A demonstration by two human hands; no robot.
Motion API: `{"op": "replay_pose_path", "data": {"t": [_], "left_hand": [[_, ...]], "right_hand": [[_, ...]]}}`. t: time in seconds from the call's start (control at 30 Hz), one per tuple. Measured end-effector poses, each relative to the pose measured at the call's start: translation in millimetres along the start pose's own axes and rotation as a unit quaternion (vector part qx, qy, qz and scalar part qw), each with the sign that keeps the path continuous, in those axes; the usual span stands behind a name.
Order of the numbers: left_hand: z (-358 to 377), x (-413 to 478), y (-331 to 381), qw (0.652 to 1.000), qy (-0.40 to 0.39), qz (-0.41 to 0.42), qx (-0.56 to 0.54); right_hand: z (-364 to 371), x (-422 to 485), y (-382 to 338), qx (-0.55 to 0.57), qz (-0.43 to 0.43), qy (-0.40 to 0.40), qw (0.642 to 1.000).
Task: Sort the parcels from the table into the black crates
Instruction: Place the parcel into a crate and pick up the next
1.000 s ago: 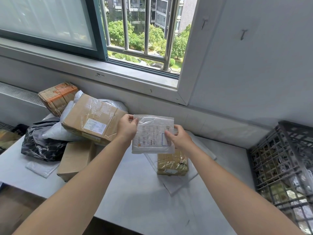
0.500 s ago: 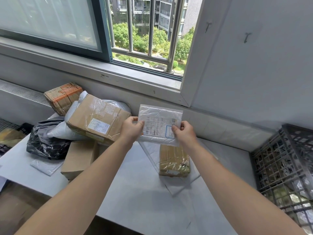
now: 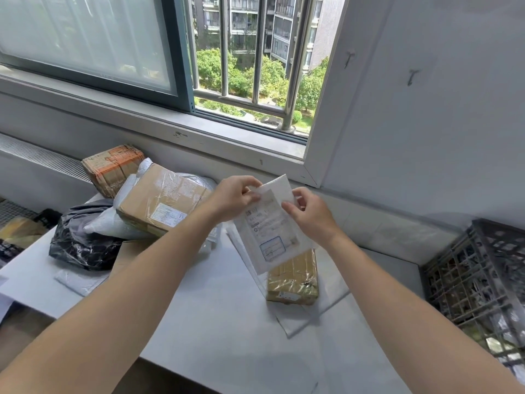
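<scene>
The window [image 3: 241, 66] fills the upper part of the frame, and under it the pale bench [image 3: 216, 322] runs across the middle and the bottom. At the right edge of the frame stands the black crate [image 3: 483, 280], and through its grid walls we see some parcels inside.

On the left of the bench is a heap of parcels. The big brown box [image 3: 162, 200] lies tilted on top of it, with a label on its near side. Behind it, at the wall, is the orange-printed box [image 3: 113, 166], and to the lower left lies the black bag [image 3: 76, 245]. In the centre right of the frame the small taped box [image 3: 295, 280] rests on the flat white mailer [image 3: 298, 322].

The white parcel [image 3: 267, 237] is in the centre of the frame, held in the air above the small taped box. It hangs tilted, its printed label facing us and its lower corner pointing down. The left grip [image 3: 233, 197] pinches its upper left edge between thumb and fingers. The right grip [image 3: 309, 214] has its curled fingers on the upper right edge. Most of the parcel hangs below and between the two.
</scene>
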State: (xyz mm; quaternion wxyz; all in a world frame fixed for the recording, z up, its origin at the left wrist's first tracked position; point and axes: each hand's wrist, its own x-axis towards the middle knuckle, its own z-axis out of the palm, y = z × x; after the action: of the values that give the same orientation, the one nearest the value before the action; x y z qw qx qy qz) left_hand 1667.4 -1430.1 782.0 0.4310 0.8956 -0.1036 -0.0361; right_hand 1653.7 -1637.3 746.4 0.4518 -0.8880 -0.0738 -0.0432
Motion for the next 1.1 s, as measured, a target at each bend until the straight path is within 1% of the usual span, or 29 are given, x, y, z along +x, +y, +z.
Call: {"op": "replay_pose_path", "data": {"t": [0.1, 0.2, 0.27, 0.4, 0.5, 0.57, 0.73, 0.93, 1.1], "left_hand": [[-13, -6, 12, 0.995, 0.098, 0.025, -0.024], [-22, -14, 29, 0.979, 0.184, 0.052, -0.078], [-26, -19, 39, 0.971, 0.214, 0.069, -0.082], [-32, -26, 55, 0.963, 0.248, 0.1, -0.038], [-35, -29, 63, 0.955, 0.262, 0.129, 0.049], [-37, -30, 66, 0.951, 0.263, 0.14, 0.086], [-40, -31, 66, 0.943, 0.254, 0.148, 0.156], [-47, -28, 60, 0.933, 0.258, 0.154, 0.199], [-47, -18, 50, 0.923, 0.224, 0.147, 0.274]], "right_hand": [[-11, 5, -14, 0.051, -0.014, 0.059, 0.997], [-25, 9, -34, 0.109, -0.037, 0.132, 0.985], [-34, 10, -48, 0.143, -0.052, 0.163, 0.975], [-49, 12, -71, 0.148, -0.09, 0.216, 0.961], [-55, 13, -81, 0.146, -0.103, 0.239, 0.954], [-57, 13, -85, 0.142, -0.108, 0.248, 0.952], [-63, 13, -92, 0.136, -0.117, 0.268, 0.947], [-66, 16, -95, 0.113, -0.122, 0.278, 0.946], [-68, 17, -90, 0.084, -0.092, 0.297, 0.947]]}}
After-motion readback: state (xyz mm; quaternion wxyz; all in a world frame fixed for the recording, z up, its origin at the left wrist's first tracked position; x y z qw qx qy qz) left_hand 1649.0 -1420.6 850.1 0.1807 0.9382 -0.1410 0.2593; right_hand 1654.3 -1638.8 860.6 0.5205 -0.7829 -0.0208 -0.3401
